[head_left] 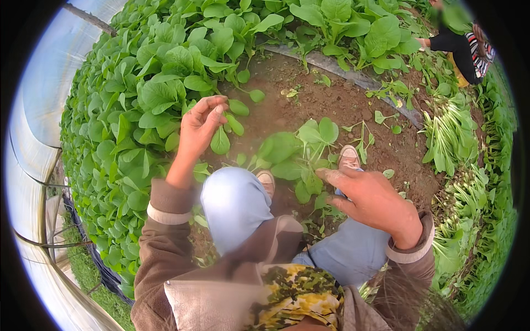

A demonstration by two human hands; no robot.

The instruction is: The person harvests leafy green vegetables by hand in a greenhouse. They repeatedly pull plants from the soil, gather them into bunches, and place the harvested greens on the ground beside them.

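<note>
My left hand (205, 120) is raised at the edge of the dense leafy greens (165, 95), thumb and fingertips close together beside several small leaves (220, 140). Whether it pinches a stem cannot be told. Lower right, my right hand (364, 194) reaches over my knee with thumb and forefinger apart. Its forefinger tip is at the leaves of a loose leafy green plant (308, 165) between my shoes. That plant is partly blurred, and whether the hand touches it is unclear.
Harvested greens lie in piles (451, 132) at the right, with more below. A dark plastic strip (356, 76) crosses the brown soil (277, 95). Another person (457, 53) is at the upper right. Plastic greenhouse sheeting (33, 124) curves along the left. My shoes (349, 157) stand on the soil.
</note>
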